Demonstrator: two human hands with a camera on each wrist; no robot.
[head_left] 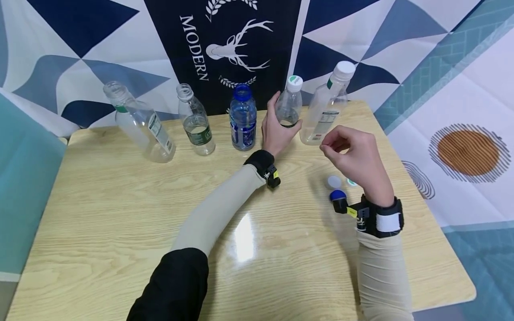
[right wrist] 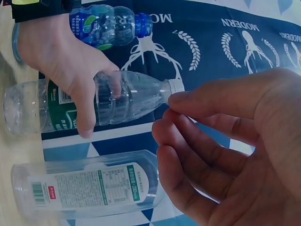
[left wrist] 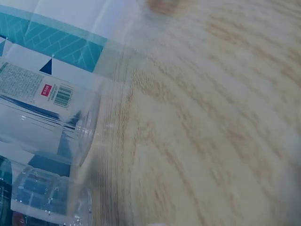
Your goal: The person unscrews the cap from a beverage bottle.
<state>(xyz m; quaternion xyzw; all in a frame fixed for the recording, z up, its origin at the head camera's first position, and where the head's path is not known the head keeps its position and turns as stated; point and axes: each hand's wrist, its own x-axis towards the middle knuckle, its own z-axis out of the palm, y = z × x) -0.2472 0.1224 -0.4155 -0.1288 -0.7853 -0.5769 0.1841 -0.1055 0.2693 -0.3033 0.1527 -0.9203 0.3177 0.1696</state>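
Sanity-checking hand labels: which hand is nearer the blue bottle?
Left: the left hand is just right of the blue bottle, gripping a clear bottle; the right hand is farther right.

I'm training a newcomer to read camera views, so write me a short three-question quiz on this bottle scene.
1. Choose: the left hand grips (a) the blue bottle, (b) the smaller white-capped bottle, (c) the leftmost bottle in the head view.
2. True or false: a white cap lies loose on the table.
3. How many bottles show in the head view?

Key: 1. b; 2. true; 3. five.
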